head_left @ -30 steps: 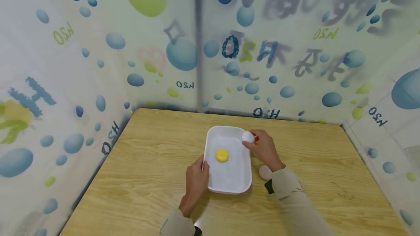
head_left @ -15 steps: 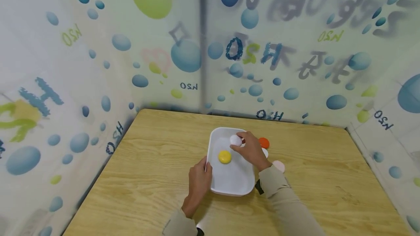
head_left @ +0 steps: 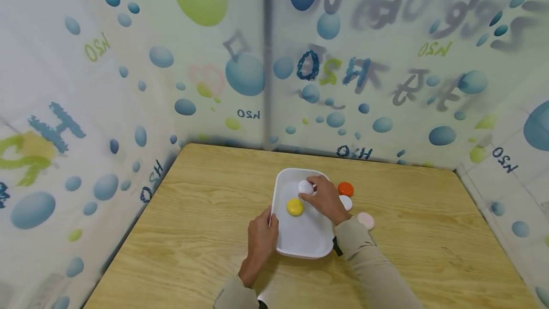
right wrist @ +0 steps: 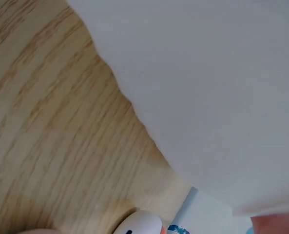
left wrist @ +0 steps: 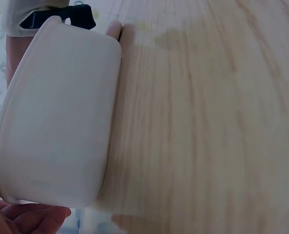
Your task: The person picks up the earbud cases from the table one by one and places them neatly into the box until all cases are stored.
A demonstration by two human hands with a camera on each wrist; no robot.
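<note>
A white rectangular tray stands on the wooden table. My left hand grips its left rim, thumb over the edge; in the left wrist view its fingertips curl at one end of the tray's side. Inside the far part of the tray my right hand pinches a small white round piece between thumb and fingers. A glossy yellow round piece lies in the tray, just nearer than the white one. The tray's wall fills much of the right wrist view.
To the right of the tray, an orange-red round piece, a white one and a pale pink one lie on the wooden table. Behind the table rises a wall covering printed with bubbles and letters.
My right hand has carried the white round piece left from the tray's far right corner to within the tray, uncovering the orange-red and white pieces. My left hand keeps its grip.
</note>
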